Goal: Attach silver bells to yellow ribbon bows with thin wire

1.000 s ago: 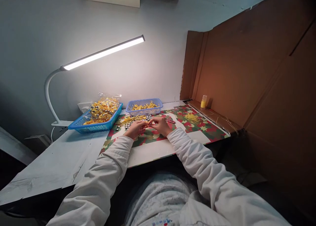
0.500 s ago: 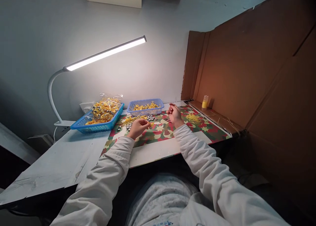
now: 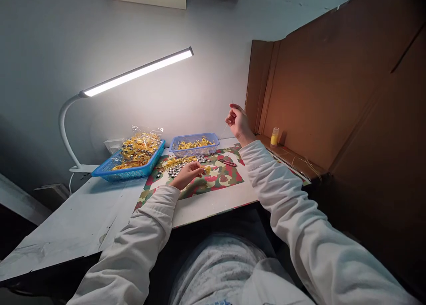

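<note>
My left hand (image 3: 189, 175) is closed in a pinch over the patterned mat (image 3: 229, 176). Between its fingertips is a small yellow ribbon piece (image 3: 207, 168), with a shiny silver bit beside it. My right hand (image 3: 238, 120) is raised well above the mat, its fingers pinched on a thin needle (image 3: 232, 103) that points up. A fine thread (image 3: 225, 128) slants down from that hand towards the left hand. Just past the left hand lie several round silver bells (image 3: 176, 169) and some yellow cords (image 3: 173, 163).
A blue basket (image 3: 123, 174) heaped with yellow ribbon pieces stands at the left; a smaller basket (image 3: 195, 152) sits behind the mat. Red-handled snips (image 3: 227, 163) lie on the mat. A yellow bottle (image 3: 274, 137) stands by the cardboard wall (image 3: 333, 83). A lamp (image 3: 140, 72) hangs over the left.
My right hand has risen up and slightly right with the needle, drawing the thread out. My left hand has stayed nearly in place, still pinching the yellow ribbon piece.
</note>
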Tool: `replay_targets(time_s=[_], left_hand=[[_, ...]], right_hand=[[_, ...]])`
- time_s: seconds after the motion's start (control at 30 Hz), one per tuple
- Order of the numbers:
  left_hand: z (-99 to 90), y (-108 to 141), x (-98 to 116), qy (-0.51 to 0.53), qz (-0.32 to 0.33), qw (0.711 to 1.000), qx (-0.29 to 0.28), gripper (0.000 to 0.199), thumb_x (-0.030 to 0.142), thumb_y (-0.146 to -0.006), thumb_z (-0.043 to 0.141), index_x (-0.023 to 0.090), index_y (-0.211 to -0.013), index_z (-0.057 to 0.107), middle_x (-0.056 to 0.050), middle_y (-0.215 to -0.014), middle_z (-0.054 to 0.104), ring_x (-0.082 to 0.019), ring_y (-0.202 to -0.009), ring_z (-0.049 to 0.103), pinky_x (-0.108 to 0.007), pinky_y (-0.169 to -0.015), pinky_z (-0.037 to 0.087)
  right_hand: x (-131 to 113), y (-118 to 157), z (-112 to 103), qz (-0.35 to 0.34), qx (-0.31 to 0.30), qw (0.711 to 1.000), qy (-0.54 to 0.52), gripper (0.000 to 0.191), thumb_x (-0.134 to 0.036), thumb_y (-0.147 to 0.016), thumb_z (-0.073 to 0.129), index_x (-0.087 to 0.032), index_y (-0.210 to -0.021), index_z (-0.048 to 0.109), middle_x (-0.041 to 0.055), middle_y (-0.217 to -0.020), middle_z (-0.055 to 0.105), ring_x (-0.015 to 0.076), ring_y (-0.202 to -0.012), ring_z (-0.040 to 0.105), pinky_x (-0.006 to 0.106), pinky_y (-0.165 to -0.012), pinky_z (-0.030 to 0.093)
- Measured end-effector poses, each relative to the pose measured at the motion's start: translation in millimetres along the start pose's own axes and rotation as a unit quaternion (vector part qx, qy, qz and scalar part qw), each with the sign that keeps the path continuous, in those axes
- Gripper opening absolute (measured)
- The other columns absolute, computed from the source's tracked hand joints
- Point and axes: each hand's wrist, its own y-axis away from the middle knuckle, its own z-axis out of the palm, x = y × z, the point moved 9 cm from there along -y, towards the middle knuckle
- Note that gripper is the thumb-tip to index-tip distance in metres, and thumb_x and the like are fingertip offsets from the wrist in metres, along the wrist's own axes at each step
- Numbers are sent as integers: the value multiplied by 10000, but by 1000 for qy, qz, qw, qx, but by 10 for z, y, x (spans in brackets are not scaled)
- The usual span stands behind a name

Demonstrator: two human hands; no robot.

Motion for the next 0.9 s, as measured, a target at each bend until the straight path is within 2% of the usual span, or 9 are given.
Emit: replay_targets(time_s=[0.13,0.27,0.4,0.5,0.57,0.63,0.73,0.8,0.9], left_hand=[[41,1,-17,33,-11,999,-14,271,368,-604,711,187,-660,518,36,-610,563,-96,-571,545,-244,-605,468],[71,-7,-57,74,-32,997,-20,261,349,-579,690,195,-642,490,46,-575,531,-85,-525,504,-240,-565,448],[11,-3,-85,91,-52,994,16,309,376,-582,701,193,-607,453,36,-568,536,-82,-522,506,-228,-544,430],[-55,8,-138,93,-76,991,51,323,374,-566,731,186,-606,471,25,-572,557,-82,-532,524,-217,-539,424],[-96,8,-162,90,-78,990,71,327,372,-545,751,184,-604,491,24,-561,558,-83,-523,523,-215,-524,416],[-140,2,-169,81,-66,990,89,332,383,-534,764,183,-604,509,21,-559,559,-88,-520,522,-219,-511,410],[-207,-6,-154,66,-39,990,117,349,424,-534,770,169,-631,553,13,-575,571,-94,-526,522,-229,-520,412],[-240,-7,-120,57,-14,990,130,373,449,-532,778,161,-645,569,11,-594,584,-99,-546,531,-242,-551,426],[-272,-4,-68,61,15,987,146,404,458,-510,808,165,-644,564,13,-621,603,-108,-586,553,-257,-602,444]], right_hand=[[102,-124,-25,-4,6,1000,31,107,-186,-902,484,-212,-801,506,-90,-562,302,46,-429,290,157,-440,286],[407,-150,-312,59,42,981,178,125,-144,-844,511,-197,-731,512,-95,-536,367,40,-420,296,152,-433,288],[753,-2,-664,137,62,940,306,208,-100,-705,637,-180,-567,505,-65,-470,456,65,-434,384,189,-455,327],[867,198,-727,137,62,930,336,246,-102,-609,727,-183,-513,515,-44,-476,508,82,-482,439,200,-491,342],[882,381,-626,112,45,930,346,239,-133,-563,772,-188,-529,542,-33,-537,562,93,-538,480,202,-523,362],[880,618,-245,40,-89,929,356,164,-221,-592,782,-190,-649,631,-11,-642,628,109,-602,532,217,-571,395],[955,1113,238,-32,-261,880,396,199,-293,-619,780,-188,-723,647,-13,-665,628,113,-606,538,232,-587,396],[970,1320,333,-69,-258,862,432,146,-263,-663,742,-188,-685,618,-18,-640,600,113,-597,521,236,-573,380],[1010,1426,289,-62,-202,882,422,113,-250,-728,671,-191,-668,594,-13,-637,604,119,-592,535,249,-579,404]])
